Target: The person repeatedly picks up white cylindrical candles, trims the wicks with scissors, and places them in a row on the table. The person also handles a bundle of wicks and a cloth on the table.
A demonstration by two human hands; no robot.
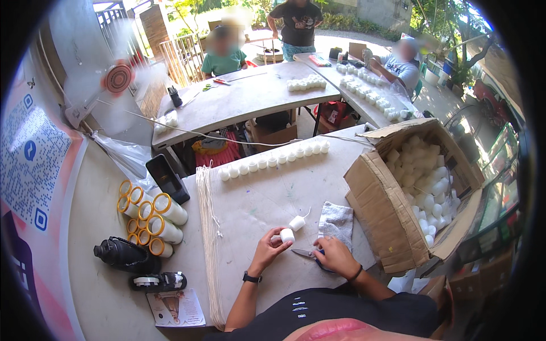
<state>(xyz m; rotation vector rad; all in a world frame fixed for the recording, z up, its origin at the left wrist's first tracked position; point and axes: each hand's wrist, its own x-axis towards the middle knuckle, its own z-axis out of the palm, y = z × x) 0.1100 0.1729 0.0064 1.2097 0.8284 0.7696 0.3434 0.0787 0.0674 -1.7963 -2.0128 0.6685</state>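
My left hand (270, 245) is closed round a small white candle (287, 236), pinching it between thumb and fingers. Just beyond it a second white candle (297, 222) lies tipped on the table, a thin wick trailing from its end. My right hand (336, 256) grips the dark blue handles of a pair of scissors (305, 252), whose blades point left toward the held candle. A folded grey cloth (335, 224) lies beside my right hand. Farther off, a row of white candles (273, 161) stands across the table. To the left runs a long bundle of white wick strings (207, 244).
At right a big open cardboard box (392, 219) holds many white candles. On the left are several white tubes with yellow rims (162, 203), a black phone (167, 176), a black bottle (122, 254) and a paper card (176, 308). Three people are at or behind farther tables (250, 88).
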